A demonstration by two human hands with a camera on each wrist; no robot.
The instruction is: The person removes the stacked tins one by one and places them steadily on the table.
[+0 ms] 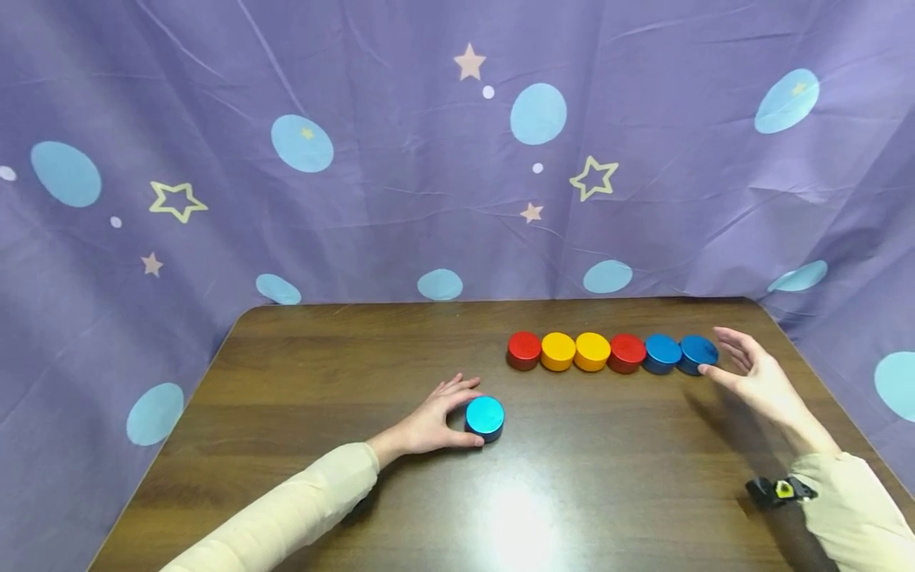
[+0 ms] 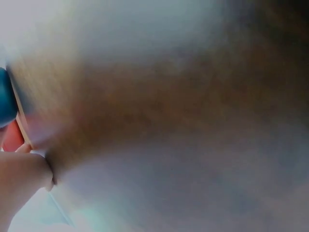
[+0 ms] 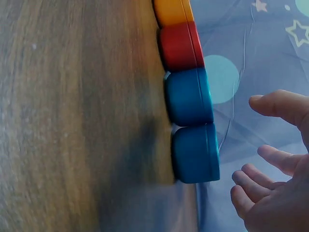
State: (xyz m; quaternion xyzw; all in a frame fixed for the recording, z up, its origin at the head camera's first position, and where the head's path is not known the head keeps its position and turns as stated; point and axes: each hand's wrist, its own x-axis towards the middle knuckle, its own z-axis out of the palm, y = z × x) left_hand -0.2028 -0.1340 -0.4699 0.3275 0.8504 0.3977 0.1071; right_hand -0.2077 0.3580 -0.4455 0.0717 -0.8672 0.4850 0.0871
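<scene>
In the head view my left hand (image 1: 436, 417) has its thumb and fingers around the sides of a blue round tin (image 1: 484, 419) near the middle of the table. The left wrist view catches part of this hand (image 2: 24, 176) and a blue tin (image 2: 6, 99) at its left edge; much else there is blurred. At the right end of a row of tins, my right hand (image 1: 761, 381) is beside the last blue tin (image 1: 697, 355). Its fingers are spread and hold nothing. The right wrist view shows this hand (image 3: 280, 179) apart from the end blue tin (image 3: 195, 154).
The row runs from a red tin (image 1: 524, 350) through two yellow tins, one of them the left yellow tin (image 1: 557, 351), to another red tin (image 1: 626, 353) and two blue ones. Behind the wooden table (image 1: 343, 342) hangs a purple curtain (image 1: 400, 206).
</scene>
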